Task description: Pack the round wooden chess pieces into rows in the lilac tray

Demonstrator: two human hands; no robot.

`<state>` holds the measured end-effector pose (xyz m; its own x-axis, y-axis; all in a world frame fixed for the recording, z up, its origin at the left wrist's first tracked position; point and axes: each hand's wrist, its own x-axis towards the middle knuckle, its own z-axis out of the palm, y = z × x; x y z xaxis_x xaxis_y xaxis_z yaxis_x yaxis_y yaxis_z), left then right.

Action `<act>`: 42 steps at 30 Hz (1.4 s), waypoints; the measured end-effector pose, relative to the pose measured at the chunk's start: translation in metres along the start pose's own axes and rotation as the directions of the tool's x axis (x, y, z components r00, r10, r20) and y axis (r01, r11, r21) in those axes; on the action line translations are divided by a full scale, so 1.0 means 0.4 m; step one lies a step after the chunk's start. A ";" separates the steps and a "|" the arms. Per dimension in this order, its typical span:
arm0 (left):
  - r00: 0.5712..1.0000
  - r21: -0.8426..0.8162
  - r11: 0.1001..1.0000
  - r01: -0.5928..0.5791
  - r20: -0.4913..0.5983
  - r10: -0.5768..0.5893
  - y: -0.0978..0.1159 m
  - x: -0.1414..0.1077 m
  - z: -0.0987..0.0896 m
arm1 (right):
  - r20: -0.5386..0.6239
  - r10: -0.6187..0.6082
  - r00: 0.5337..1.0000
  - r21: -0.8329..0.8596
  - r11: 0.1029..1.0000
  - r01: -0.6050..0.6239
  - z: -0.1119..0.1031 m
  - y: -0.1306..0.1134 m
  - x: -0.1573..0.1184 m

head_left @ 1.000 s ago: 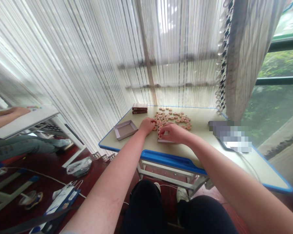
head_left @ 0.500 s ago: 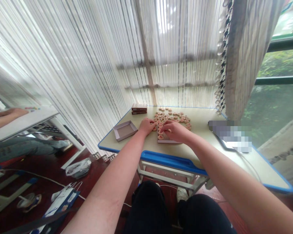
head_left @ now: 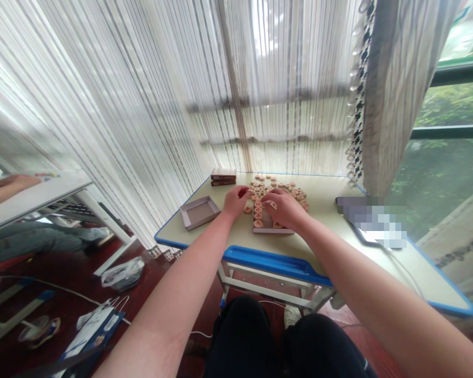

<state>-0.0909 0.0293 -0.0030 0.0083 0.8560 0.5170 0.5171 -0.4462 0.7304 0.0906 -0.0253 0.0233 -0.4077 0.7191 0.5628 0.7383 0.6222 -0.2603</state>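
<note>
Round wooden Chinese chess pieces [head_left: 266, 185] with red markings lie in a loose spread over the table. In front of them sits a shallow box [head_left: 266, 230] with a column of pieces along its left side and one at its front right. Over the box, my right hand [head_left: 286, 207] is closed on a tilted chess piece [head_left: 274, 205]. My left hand [head_left: 235, 200] pinches at the left edge of the spread, a piece at its fingertips. Just below those fingers lies a single piece [head_left: 247, 209]. The right hand hides part of the box.
An open box lid [head_left: 199, 214] lies to the left, with two stacked brown boxes [head_left: 223, 177] behind it. A dark device with a cable [head_left: 358, 220] lies on the right of the blue-edged table [head_left: 319, 247]. Another person's hands [head_left: 21, 182] rest on a table at far left.
My left hand has shifted slightly up and away from the box. My right hand has moved a little right within the box, uncovering more of the left column and a piece at the front right.
</note>
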 end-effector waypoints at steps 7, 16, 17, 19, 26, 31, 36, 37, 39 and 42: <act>0.979 -0.385 0.911 0.151 0.184 -0.085 0.052 -0.012 -0.004 | -0.032 0.084 0.996 -0.020 0.996 -0.084 0.002 0.005 0.008; 0.961 -0.394 0.908 0.144 0.275 -0.033 0.069 -0.023 -0.010 | -0.097 0.051 0.994 -0.050 0.997 -0.056 -0.001 -0.009 0.012; 0.970 -0.357 0.927 0.118 0.240 -0.031 0.067 -0.021 -0.009 | -0.101 0.064 0.993 -0.058 0.996 -0.070 -0.003 -0.009 0.013; 0.996 -0.213 0.976 0.038 0.088 -0.020 0.060 -0.019 -0.009 | -0.099 0.109 0.989 -0.080 0.990 -0.117 -0.006 -0.006 0.015; 0.978 0.406 0.890 -0.207 0.124 0.170 0.037 -0.019 0.009 | 0.040 0.262 0.964 -0.221 0.944 -0.247 0.000 0.019 0.027; 0.975 0.430 0.888 -0.162 0.207 0.078 0.041 -0.017 0.021 | 0.167 0.278 0.946 -0.262 0.937 -0.230 -0.003 0.011 0.030; 0.968 0.408 0.896 -0.176 0.238 0.082 0.044 -0.017 0.021 | 0.253 0.270 0.929 -0.287 0.938 -0.195 -0.001 0.006 0.035; 0.968 0.407 0.896 -0.178 0.237 0.085 0.043 -0.017 0.021 | 0.269 0.267 0.925 -0.295 0.937 -0.185 0.000 0.006 0.036; 0.968 0.404 0.897 -0.182 0.233 0.092 0.042 -0.017 0.022 | 0.290 0.267 0.919 -0.309 0.935 -0.174 0.002 0.007 0.039; 0.967 0.396 0.896 -0.199 0.227 0.114 0.041 -0.017 0.023 | 0.304 0.273 0.913 -0.318 0.932 -0.173 0.004 0.005 0.041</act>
<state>-0.0747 0.0186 0.0012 0.2610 0.8362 0.4824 0.8009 -0.4665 0.3754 0.0846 -0.0117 0.0307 -0.3338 0.9202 0.2044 0.9295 0.3574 -0.0910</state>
